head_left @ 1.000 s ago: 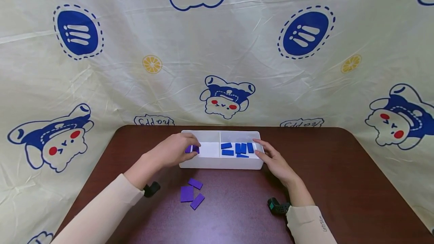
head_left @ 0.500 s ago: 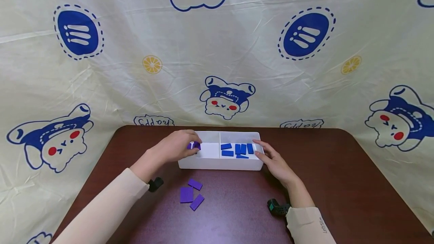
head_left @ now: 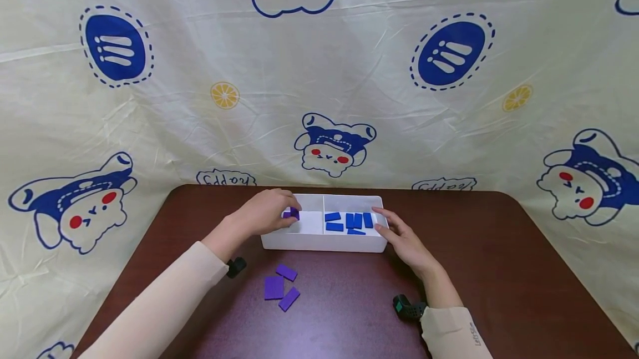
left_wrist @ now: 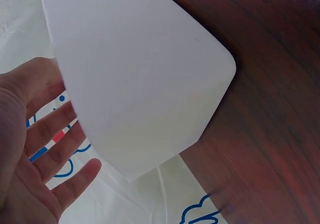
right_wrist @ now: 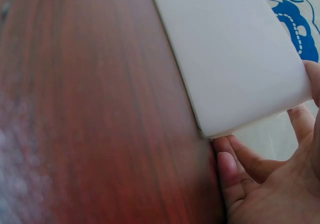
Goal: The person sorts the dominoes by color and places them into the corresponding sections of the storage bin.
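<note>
A white divided box (head_left: pixel 323 242) stands on the table, one partition splitting it into left and right compartments. My left hand (head_left: pixel 267 212) reaches into the left compartment and pinches a dark purple tile (head_left: pixel 294 213) between thumb and fingers; another purple piece shows just beside it. In the left wrist view the box wall hides those fingertips. Several blue tiles (head_left: pixel 334 227) lie in the right compartment. My right hand (head_left: pixel 406 241) holds the box's right end, thumb and forefinger at the rim. The right wrist view shows its other fingers curled near the box's lower corner.
In front of the box, a square purple tile (head_left: pixel 273 288) and two narrow ones, one nearer (head_left: pixel 289 299) and one farther (head_left: pixel 287 272), lie on the brown table (head_left: pixel 499 270). A printed cloth (head_left: pixel 269 142) hangs behind the table's far edge.
My left hand has moved a little to the right inside the left compartment, and the purple tile has shifted with it. The right hand stays at the box's end.
</note>
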`<act>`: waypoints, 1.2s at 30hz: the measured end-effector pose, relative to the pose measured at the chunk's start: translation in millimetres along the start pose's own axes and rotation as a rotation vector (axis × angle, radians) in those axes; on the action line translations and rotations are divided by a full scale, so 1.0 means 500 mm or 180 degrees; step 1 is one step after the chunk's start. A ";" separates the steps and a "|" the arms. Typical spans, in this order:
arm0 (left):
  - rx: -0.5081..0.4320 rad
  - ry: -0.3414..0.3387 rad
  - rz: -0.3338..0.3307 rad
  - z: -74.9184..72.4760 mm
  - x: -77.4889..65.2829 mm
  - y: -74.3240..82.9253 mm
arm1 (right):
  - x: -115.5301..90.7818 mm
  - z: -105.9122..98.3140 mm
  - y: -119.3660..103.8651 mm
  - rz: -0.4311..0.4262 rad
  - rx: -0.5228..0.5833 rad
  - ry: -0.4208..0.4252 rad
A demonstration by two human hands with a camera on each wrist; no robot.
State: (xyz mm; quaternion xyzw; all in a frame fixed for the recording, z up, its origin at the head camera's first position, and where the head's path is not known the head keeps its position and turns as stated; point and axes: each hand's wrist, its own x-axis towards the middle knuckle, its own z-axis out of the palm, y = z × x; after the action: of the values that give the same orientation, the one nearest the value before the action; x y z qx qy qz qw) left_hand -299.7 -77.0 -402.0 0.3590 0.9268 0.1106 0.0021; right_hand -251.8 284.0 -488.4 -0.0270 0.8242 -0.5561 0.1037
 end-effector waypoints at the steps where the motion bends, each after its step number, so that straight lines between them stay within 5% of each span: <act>1: 0.0037 0.0004 0.0012 0.001 0.002 -0.001 | 0.000 0.000 0.000 -0.0002 0.0008 -0.0001; 36: 0.0256 -0.0143 0.0079 0.056 0.048 -0.047 | 0.002 0.001 -0.004 -0.0062 -0.0002 0.0051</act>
State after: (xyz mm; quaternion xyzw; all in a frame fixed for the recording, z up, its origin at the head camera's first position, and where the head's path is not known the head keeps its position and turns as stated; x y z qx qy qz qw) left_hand -330.8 -72.2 -432.6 0.3727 0.9257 0.0651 0.0071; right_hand -252.6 282.8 -487.0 -0.0305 0.8249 -0.5570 0.0917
